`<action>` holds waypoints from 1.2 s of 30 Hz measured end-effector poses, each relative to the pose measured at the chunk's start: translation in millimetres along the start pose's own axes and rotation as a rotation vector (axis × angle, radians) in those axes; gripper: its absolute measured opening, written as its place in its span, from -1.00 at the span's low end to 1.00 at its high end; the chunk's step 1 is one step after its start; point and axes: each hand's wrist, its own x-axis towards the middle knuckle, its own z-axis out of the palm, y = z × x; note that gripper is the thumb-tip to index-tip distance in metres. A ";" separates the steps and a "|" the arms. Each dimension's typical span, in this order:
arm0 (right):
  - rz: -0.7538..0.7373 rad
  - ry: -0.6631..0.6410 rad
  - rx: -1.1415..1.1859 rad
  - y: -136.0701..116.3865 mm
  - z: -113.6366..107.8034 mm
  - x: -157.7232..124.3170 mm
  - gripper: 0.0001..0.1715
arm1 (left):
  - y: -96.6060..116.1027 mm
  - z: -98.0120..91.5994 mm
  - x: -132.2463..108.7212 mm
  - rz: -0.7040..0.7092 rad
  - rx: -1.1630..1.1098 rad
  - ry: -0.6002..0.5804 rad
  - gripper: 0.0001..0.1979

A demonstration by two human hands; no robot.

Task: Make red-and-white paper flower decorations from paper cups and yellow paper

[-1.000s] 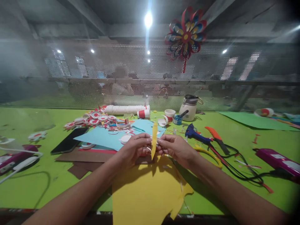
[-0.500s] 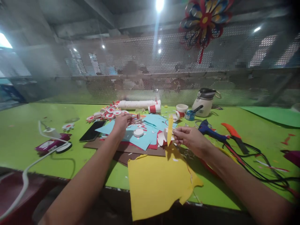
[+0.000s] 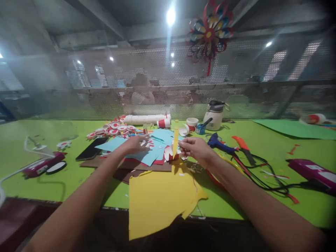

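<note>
Between the thumb and fingers of my right hand is a narrow pointed yellow paper strip, held upright. Behind it lies a cut piece of red-and-white paper cup. Over the light blue sheets, my left hand is closed on a small white disc, mostly covered by the fingers. Just beyond those fingers stands a small red-and-white paper piece. A large torn yellow sheet hangs over the table's front edge, below both hands.
Red-and-white paper flowers, a white tube and paper cups line the back. A phone lies left. A blue glue gun, orange-handled cutter and cables lie right. A jug stands behind.
My left hand has shifted toward me and rightward, from beside the red-and-white paper piece onto the white disc. My right hand keeps the yellow strip. The camera view has turned slightly right.
</note>
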 end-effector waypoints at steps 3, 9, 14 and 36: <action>-0.015 -0.010 0.035 -8.1 0.0 -2.0 -0.62 | 12.0 -10.4 -6.0 0.004 -0.145 -0.014 -0.43; -0.061 -0.201 0.139 -27.6 5.1 -14.9 -0.71 | 37.0 1.5 -17.6 0.090 -1.128 -0.277 -0.58; -0.086 -0.260 0.062 -26.1 2.8 -17.0 -0.73 | 40.4 34.0 -15.1 0.002 -1.349 -0.365 -0.67; -0.043 0.070 -0.289 -3.4 28.6 -15.6 -0.78 | 49.9 71.9 -23.6 -0.138 -1.409 -0.616 -0.70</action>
